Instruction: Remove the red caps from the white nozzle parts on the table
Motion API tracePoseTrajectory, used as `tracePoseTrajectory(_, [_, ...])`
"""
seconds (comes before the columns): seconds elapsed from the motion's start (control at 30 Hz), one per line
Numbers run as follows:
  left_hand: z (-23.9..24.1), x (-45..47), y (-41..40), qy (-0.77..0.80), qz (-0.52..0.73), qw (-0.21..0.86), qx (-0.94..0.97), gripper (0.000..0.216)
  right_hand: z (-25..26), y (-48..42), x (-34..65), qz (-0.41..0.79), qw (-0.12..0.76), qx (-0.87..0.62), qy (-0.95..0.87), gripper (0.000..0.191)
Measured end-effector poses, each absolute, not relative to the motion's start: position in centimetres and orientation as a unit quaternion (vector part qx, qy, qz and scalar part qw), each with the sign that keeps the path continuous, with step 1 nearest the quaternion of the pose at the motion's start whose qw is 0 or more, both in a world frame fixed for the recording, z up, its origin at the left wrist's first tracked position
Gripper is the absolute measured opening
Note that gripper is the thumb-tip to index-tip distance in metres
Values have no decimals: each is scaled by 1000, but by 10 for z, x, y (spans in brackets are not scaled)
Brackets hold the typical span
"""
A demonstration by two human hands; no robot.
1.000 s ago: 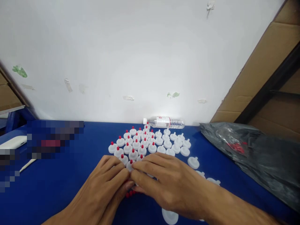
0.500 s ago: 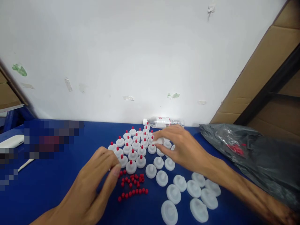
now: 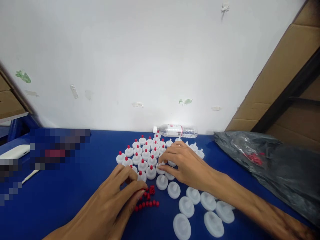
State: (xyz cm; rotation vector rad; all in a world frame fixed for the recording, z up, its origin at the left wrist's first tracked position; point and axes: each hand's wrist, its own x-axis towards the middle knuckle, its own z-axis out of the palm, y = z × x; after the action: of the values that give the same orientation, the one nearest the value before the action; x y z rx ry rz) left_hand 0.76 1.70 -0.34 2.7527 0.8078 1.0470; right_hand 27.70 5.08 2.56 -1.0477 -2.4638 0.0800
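Observation:
My left hand (image 3: 120, 200) is low over a scatter of small red caps (image 3: 152, 190). Thumb and forefinger close together among them; whether a cap sits between the tips is hidden. My right hand (image 3: 178, 163) grips a white round lid with a pointed spout (image 3: 160, 170) by its top, at the right edge of the capped group. Many white lids with red tips (image 3: 142, 165) stand close together on the blue table (image 3: 75, 186). Uncapped white lids (image 3: 186, 206) lie in front of and beside my right forearm, others behind my right hand.
A clear plastic bottle (image 3: 175, 130) lies on its side against the white wall (image 3: 150, 66). On the right is a dark plastic bag (image 3: 275, 166) with red pieces showing through. A white device (image 3: 16, 151) and cardboard (image 3: 270, 80) flank the table.
My right hand has come nearer and lowered, with the white lid now in the row beside the capped ones. My left hand has moved right onto the red caps, its fingertips closing there.

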Motion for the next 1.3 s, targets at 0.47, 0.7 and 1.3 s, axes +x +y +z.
tracePoseTrajectory(0.47, [-6, 7, 18, 236, 318, -5, 918, 34, 24, 55, 277, 10, 226, -390, -892, 13])
tracePoseTrajectory(0.7, [-5, 6, 20, 225, 315, -1, 922, 39, 35, 56, 285, -14, 218, -427, -877, 25])
tracePoseTrajectory(1.3, [8, 4, 20, 307, 390, -11, 868, 19, 46, 34, 270, -67, 279, -321, -903, 13])
